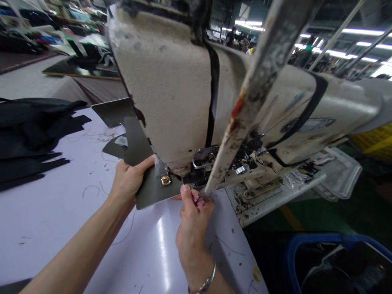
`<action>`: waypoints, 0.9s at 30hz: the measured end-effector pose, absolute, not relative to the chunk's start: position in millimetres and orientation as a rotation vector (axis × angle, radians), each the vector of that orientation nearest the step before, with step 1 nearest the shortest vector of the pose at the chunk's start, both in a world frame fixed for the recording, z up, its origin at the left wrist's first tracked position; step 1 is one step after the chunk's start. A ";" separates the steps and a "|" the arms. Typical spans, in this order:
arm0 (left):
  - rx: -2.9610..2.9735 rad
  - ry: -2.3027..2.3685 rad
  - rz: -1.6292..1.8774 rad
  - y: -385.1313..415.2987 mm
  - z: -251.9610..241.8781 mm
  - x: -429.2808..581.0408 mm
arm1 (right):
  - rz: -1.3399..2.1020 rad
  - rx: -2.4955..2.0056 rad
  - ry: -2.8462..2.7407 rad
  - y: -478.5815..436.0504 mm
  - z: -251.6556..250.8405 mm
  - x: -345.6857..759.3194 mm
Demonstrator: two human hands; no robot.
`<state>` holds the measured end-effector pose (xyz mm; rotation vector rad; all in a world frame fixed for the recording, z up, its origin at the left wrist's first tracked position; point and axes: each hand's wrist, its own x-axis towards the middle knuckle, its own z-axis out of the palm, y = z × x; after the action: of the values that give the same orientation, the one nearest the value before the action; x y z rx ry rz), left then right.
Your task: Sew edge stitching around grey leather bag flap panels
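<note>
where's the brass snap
In the head view, the brass snap sits on the grey panel, just right of the left hand and directly below the sewing machine head.

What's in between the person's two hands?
In the head view, a flat dark olive panel with a round brass snap lies between the left hand and the right hand.

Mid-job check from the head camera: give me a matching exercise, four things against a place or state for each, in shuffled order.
Things:
1. Left hand
2. Right hand
3. Brass stud
4. Black fabric pieces

Places or states:
A. Piled on the white table
B. Fixed in the grey panel
C. Wearing a metal bracelet
D. Gripping the grey panel

Pairs: 1-D, 2-C, 3-B, 4-A
</note>
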<state>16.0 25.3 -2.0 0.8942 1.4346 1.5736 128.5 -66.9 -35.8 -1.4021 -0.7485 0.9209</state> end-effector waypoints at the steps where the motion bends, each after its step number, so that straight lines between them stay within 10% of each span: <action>1: 0.903 1.426 1.590 25.7 -1.3 16.0 | 0.938 -1.396 -0.702 -65.7 -34.5 126.4; 27: 0.678 1.533 1.687 -30.2 -5.6 15.3 | 1.043 -1.290 -0.503 -64.8 -25.2 123.6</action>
<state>15.3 -30.2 -5.6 0.6784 1.5331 1.6873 123.6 -64.8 -25.2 -1.2902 -0.5027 1.0431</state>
